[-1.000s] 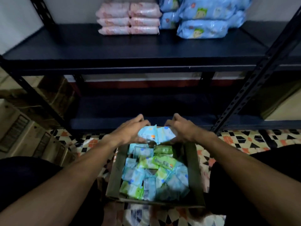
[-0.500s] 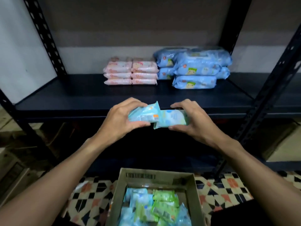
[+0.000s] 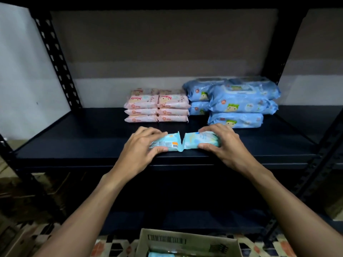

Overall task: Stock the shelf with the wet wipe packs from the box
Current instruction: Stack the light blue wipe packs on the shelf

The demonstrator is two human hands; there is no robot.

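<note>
Two small light-blue wet wipe packs lie end to end near the front edge of the dark shelf [image 3: 83, 138]. My left hand [image 3: 143, 145] grips the left pack [image 3: 169, 143], which shows an orange label. My right hand [image 3: 220, 143] grips the right pack [image 3: 196, 140]. The two packs touch at their crimped ends. The cardboard box [image 3: 187, 242] sits on the floor below, at the bottom edge of the view, with only a sliver of its blue contents showing.
Stacked pink wipe packs [image 3: 157, 106] stand at the back middle of the shelf, large blue packs [image 3: 235, 102] to their right. Black perforated uprights [image 3: 57, 58] frame the shelf. A lower shelf [image 3: 185, 219] and patterned floor tiles [image 3: 115, 245] lie beneath.
Both hands lifted the two packs out of the box, carried them up and forward, and now hold them down on the shelf's front part.
</note>
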